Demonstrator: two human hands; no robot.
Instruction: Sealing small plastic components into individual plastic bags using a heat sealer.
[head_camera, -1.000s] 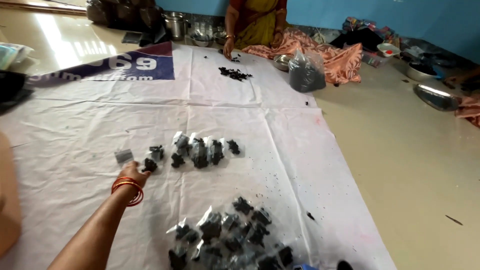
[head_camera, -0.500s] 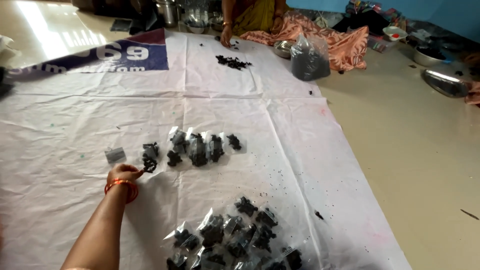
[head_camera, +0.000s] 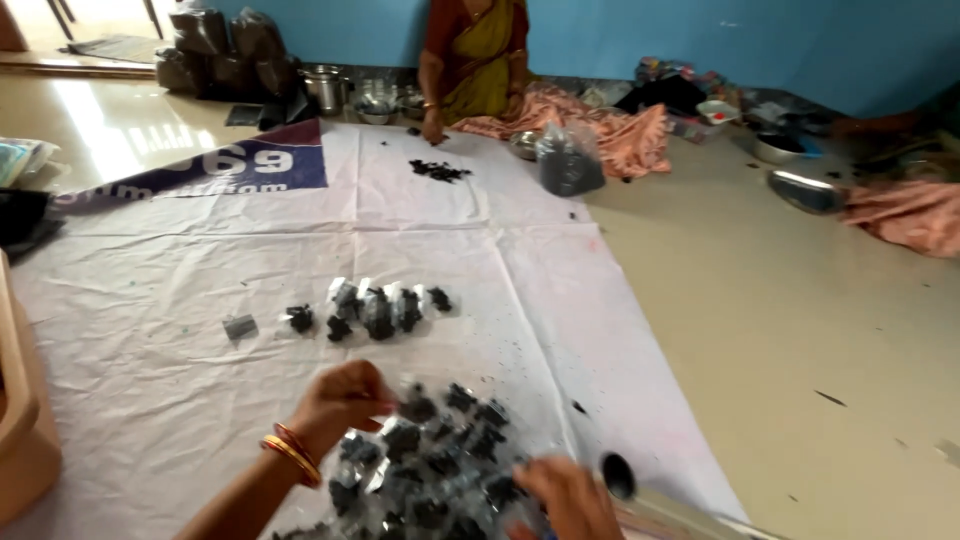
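My left hand (head_camera: 338, 403), with orange and gold bangles at the wrist, is curled at the upper left edge of a heap of small clear packets (head_camera: 440, 465) filled with black pieces. Its fingers pinch the corner of one packet (head_camera: 400, 395). My right hand (head_camera: 568, 497) lies blurred at the heap's lower right, beside a dark-ended tube (head_camera: 619, 476); whether it holds anything I cannot tell. Further off, a row of the same packets (head_camera: 372, 306) lies on the white sheet (head_camera: 150, 380), with a single packet (head_camera: 239, 326) to its left.
Another person (head_camera: 470, 55) sits at the sheet's far end, one hand by a loose black pile (head_camera: 438, 170). Near them are a filled clear bag (head_camera: 568, 160), steel pots (head_camera: 326, 86), black sacks (head_camera: 215, 50) and orange cloth (head_camera: 610, 125). A wooden edge (head_camera: 20, 400) is at left.
My left hand has pulled back from the left end of the packet row to the near heap. My right hand has come into view. The view has tilted up.
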